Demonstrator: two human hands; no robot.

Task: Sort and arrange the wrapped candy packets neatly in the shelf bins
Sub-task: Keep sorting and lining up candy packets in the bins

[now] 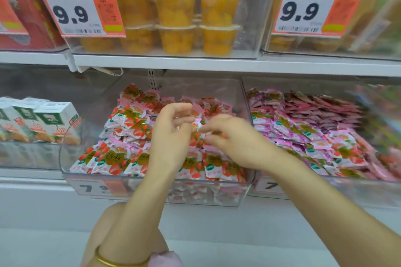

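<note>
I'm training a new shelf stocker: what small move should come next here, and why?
Probably lay the small pink wrapped candy packet, pinched between the left hand and right hand, flat among the strawberry-printed packets in the clear plastic middle bin, since its wrapper seems to match.

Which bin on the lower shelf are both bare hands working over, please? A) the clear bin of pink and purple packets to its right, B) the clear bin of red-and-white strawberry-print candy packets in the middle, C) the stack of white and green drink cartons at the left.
B: the left hand and right hand meet over the middle clear bin of red-and-white strawberry-print candy packets.
</note>
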